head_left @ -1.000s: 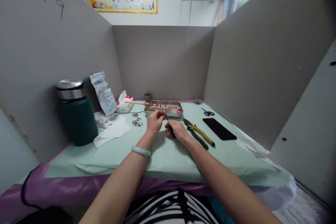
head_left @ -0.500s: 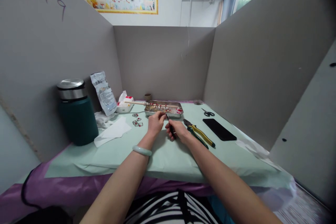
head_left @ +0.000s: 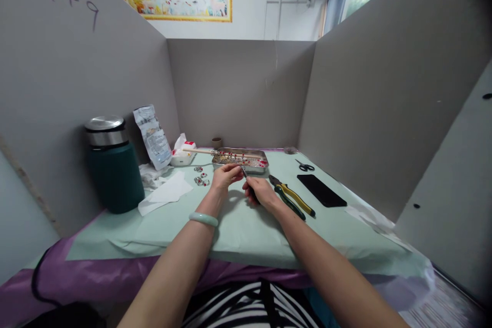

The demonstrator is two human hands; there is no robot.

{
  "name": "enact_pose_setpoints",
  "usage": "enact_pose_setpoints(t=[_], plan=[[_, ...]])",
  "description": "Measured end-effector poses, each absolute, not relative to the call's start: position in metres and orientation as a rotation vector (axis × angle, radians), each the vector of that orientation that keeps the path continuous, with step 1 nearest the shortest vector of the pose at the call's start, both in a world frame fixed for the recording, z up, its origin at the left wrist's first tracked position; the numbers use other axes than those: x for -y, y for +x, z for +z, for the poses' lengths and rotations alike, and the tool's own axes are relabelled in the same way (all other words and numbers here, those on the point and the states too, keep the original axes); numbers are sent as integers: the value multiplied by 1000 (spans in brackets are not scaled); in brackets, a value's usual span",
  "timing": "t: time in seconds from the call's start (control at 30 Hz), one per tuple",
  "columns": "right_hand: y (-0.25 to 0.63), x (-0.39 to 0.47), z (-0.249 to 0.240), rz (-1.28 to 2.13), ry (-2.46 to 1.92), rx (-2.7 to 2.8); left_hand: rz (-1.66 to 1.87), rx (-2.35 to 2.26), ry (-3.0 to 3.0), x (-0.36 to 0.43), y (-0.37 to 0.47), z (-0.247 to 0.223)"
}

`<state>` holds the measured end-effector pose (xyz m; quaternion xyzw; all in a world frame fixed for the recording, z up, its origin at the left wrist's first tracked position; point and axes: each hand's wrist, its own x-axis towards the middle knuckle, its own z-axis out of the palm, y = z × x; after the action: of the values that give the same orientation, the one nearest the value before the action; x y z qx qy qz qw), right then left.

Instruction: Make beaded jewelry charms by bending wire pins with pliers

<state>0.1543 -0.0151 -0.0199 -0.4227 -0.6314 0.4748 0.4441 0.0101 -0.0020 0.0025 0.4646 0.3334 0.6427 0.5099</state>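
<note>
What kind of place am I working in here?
Probably a partitioned craft workstation for beadwork or jewellery: grey cubicle panels, a metal tray of beads, and pliers and scissors on the covered table.

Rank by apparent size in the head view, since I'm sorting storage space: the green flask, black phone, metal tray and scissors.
1. green flask, nearer the camera
2. metal tray and black phone look alike
3. scissors
</note>
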Motion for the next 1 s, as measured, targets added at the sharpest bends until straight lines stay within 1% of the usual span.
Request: enact_pose_setpoints(t=[0.2,0.3,0.37,0.53,0.63,1.0], plan=[[152,18,-15,1318,-996,1476,1545,-836,1181,4,14,6],[152,17,-16,1263,-960,1542,1565,-810,1196,6,16,8],[154,15,-17,1102,-976,1638,1573,-795,1208,7,16,9],[158,15,-17,460,-1076,1869,1567,-733,1275,7,16,8],[159,15,-17,270,-1102,1903,1569,-752,1327,8,16,8],[165,18,-19,332,-1112,1890,1563,-752,1470,14,18,12]])
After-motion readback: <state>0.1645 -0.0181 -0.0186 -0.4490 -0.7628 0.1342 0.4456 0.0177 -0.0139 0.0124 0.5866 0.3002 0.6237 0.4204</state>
